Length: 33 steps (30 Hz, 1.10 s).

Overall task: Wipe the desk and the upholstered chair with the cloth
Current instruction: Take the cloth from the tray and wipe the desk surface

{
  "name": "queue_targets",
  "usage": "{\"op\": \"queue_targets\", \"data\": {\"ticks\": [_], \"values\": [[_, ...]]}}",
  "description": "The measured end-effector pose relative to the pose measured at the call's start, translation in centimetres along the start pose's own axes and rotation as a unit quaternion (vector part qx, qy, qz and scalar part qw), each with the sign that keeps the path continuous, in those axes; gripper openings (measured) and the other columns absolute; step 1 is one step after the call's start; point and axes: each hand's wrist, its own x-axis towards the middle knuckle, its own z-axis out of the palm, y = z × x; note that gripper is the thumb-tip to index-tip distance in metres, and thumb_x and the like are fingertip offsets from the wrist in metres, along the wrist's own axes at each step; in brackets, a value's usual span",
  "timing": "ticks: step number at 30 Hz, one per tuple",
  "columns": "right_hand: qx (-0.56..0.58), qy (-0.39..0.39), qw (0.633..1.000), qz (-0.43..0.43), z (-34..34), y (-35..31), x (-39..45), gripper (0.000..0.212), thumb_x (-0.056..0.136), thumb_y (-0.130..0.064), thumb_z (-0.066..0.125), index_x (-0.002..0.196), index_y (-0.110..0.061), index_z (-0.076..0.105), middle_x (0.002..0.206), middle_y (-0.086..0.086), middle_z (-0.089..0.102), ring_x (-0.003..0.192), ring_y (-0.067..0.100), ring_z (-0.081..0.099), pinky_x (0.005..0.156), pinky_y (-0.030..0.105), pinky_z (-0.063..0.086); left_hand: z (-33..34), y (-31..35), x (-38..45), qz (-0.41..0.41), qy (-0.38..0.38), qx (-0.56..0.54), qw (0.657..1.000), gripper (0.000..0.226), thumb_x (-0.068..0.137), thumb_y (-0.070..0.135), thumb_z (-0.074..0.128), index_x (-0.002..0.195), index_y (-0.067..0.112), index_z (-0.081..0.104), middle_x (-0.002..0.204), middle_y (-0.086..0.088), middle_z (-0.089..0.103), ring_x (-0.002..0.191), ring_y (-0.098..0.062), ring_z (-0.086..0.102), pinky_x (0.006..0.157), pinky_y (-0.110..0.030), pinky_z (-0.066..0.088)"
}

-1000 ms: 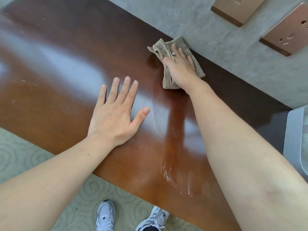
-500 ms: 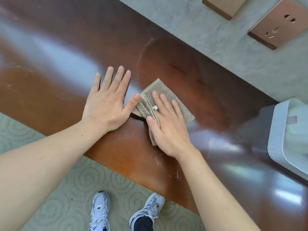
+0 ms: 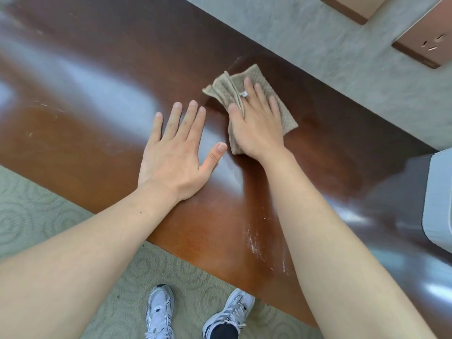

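A glossy dark brown wooden desk fills most of the view. A folded beige textured cloth lies on it near the far edge. My right hand presses flat on the cloth, fingers straight, thumb on the cloth's left fold. My left hand lies flat on the bare wood just left of the cloth, fingers spread and straight, holding nothing. A damp wiped patch shows around the cloth. White scuff marks sit near the front edge. No chair is in view.
A white box-like object stands on the desk at the right edge. Behind the desk, a grey wall carries two copper-coloured socket plates. Below the front edge are patterned carpet and my two white sneakers.
My right hand has pushed the cloth away from me, back toward the far edge, after pulling it near a moment before. The left hand has stayed flat in place.
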Motion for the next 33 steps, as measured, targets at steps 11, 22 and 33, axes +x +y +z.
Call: {"op": "queue_targets", "data": {"ticks": [11,22,33], "values": [[0.028,-0.050,0.998,0.004,-1.3,-1.1,10.1,0.058,0.097,-0.037,0.017,0.154,-0.028,0.023,0.166,0.000,0.002,0.151,0.015,-0.004,0.121,0.042,-0.007,0.2,0.1,0.3,-0.009,0.002,-0.006,1.000,0.095,0.091,0.074,-0.011,0.161,0.010,-0.002,0.170,-0.006,-0.004,0.157,-0.019,-0.007,0.127,-0.047,-0.002],[-0.059,-0.036,0.990,-0.125,0.5,-1.6,-1.0,0.058,0.099,-0.042,0.019,0.154,-0.023,0.025,0.165,-0.004,0.006,0.151,0.012,0.000,0.121,0.040,-0.003,-0.4,0.0,0.4,0.006,-0.007,0.016,1.000,0.098,0.092,0.074,-0.009,0.160,0.007,0.010,0.169,-0.011,0.011,0.157,-0.023,-0.001,0.127,-0.050,0.002],[-0.016,-0.042,0.998,-0.041,0.6,-2.2,-8.5,0.060,0.099,-0.045,0.009,0.150,-0.024,0.033,0.165,-0.006,0.002,0.151,0.013,-0.006,0.121,0.042,-0.004,-0.2,0.3,-0.5,-0.007,0.006,-0.022,1.000,0.101,0.088,0.075,-0.012,0.160,0.005,0.002,0.170,-0.012,0.001,0.157,-0.021,-0.004,0.128,-0.042,0.002]]}}
